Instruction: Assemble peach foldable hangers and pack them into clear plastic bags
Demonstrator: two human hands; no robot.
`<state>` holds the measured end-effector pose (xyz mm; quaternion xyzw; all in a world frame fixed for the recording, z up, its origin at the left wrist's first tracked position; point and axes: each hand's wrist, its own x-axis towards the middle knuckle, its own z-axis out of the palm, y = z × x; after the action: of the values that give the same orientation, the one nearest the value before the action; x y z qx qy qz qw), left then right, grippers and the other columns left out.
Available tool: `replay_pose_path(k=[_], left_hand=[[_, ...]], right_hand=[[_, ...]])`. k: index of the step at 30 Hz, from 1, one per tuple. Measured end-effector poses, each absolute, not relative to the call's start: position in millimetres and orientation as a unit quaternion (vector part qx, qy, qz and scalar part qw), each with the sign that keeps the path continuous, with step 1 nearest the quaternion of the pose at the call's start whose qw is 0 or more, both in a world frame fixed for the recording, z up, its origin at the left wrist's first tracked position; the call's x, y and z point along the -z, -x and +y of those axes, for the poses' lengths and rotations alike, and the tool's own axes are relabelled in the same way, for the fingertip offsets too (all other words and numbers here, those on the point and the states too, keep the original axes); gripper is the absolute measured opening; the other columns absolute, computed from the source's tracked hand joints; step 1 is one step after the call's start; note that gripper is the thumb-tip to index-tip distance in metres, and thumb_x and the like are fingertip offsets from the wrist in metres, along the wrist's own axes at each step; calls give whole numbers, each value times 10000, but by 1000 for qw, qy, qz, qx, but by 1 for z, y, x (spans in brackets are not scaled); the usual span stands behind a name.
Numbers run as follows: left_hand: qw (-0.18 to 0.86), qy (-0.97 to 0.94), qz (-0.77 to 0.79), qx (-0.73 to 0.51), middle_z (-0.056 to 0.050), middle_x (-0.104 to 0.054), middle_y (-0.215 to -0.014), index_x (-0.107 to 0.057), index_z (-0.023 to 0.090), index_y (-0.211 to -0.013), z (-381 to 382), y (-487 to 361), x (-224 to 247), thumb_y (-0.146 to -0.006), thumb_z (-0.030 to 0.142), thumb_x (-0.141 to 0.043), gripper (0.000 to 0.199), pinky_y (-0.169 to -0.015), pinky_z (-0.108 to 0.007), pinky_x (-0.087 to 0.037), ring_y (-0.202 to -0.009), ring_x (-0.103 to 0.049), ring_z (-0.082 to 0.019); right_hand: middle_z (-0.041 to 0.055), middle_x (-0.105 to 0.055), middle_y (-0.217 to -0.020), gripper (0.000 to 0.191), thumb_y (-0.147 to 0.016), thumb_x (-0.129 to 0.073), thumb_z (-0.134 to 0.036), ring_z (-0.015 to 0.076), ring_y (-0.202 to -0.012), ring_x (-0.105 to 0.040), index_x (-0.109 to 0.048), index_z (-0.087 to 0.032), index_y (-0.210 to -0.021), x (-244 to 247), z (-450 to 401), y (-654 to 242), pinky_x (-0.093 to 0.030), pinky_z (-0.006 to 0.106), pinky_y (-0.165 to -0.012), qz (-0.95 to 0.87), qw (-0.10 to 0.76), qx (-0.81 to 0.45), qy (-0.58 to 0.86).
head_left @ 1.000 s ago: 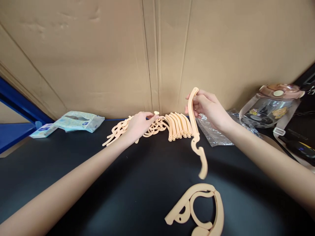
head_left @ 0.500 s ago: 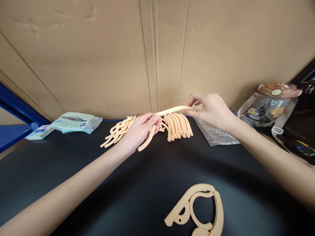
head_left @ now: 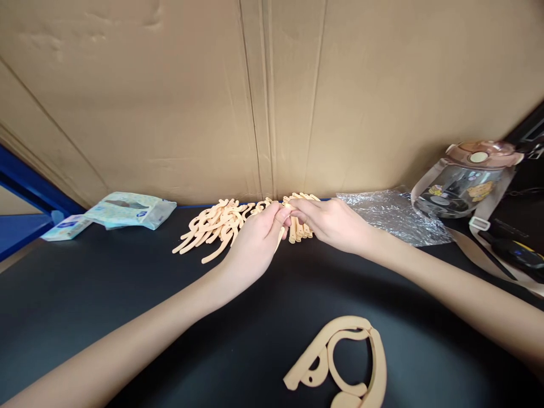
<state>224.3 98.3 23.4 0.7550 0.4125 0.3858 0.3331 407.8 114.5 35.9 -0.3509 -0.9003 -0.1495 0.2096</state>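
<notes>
My left hand (head_left: 260, 229) is closed on a beige plastic folding-hanger piece (head_left: 280, 238), whose curved end sticks out below the fingers. My right hand (head_left: 338, 222) pinches at the same spot, its fingertips meeting the left thumb. Most of what lies between the fingers is hidden. Behind my left hand is a loose pile of hook-shaped hanger pieces (head_left: 212, 221). A row of curved hanger arms (head_left: 301, 231) stands partly covered by my right hand. Nearer to me lies a folded beige hanger (head_left: 378, 362), cut off by the bottom edge.
Clear crinkled plastic wrap (head_left: 393, 215) lies right of the row, beside a strapped drink bottle (head_left: 471, 184). A dark device (head_left: 521, 254) is at the far right. A tissue pack (head_left: 131, 209) is at the left. Cardboard (head_left: 170, 113) closes off the black table's back.
My right hand has moved left and slightly down to meet my left hand, which shifted right. The long curved piece that stretched between them is now mostly hidden by the fingers.
</notes>
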Motion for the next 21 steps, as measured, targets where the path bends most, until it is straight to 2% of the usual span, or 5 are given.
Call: replay_pose_path(k=[6, 9, 14, 17, 21], left_hand=[[181, -783, 496, -329, 1, -594, -728, -437, 218, -768, 91, -225, -29, -1006, 389, -267, 339, -640, -291, -379, -673, -570, -188], [87, -799, 524, -282, 1, -620, -709, -448, 219, -796, 89, -226, -32, -1011, 371, -240, 335, -577, -267, -336, -626, -579, -190], [-58, -803, 550, -221, 18, -540, -570, -517, 206, -878, 77, -229, -49, -1000, 352, -248, 329, -490, -250, -216, -504, -524, -165], [-51, -787, 568, -236, 28, -487, -531, -572, 216, -820, 87, -216, -69, -977, 415, -305, 368, -513, -251, -225, -506, -490, -156], [87, -728, 637, -236, 29, -466, -499, -649, 234, -777, 134, -171, -79, -869, 515, -472, 344, -526, -260, -269, -527, -481, -164]], right_hand=[[25, -657, -737, 300, -1018, -291, -277, 130, -602, -591, -549, -176, -904, -31, 116, -407, -373, 234, -579, -903, 247, -33, 349], [22, -649, -720, 336, -1019, -284, -324, 133, -604, -590, -546, -182, -865, -31, 113, -403, -393, 246, -592, -890, 287, -60, 350], [-32, -556, -557, 430, -984, -332, -519, 73, -383, -448, -533, -192, -790, -32, 130, -414, -377, 223, -442, -759, 428, -221, 438], [-62, -454, -529, 415, -929, -424, -582, 65, -366, -365, -533, -195, -828, -38, 150, -433, -287, 212, -347, -678, 505, -277, 456], [-71, -357, -579, 335, -946, -467, -491, 54, -427, -297, -546, -192, -816, -49, 165, -449, -245, 197, -368, -652, 525, -287, 466]])
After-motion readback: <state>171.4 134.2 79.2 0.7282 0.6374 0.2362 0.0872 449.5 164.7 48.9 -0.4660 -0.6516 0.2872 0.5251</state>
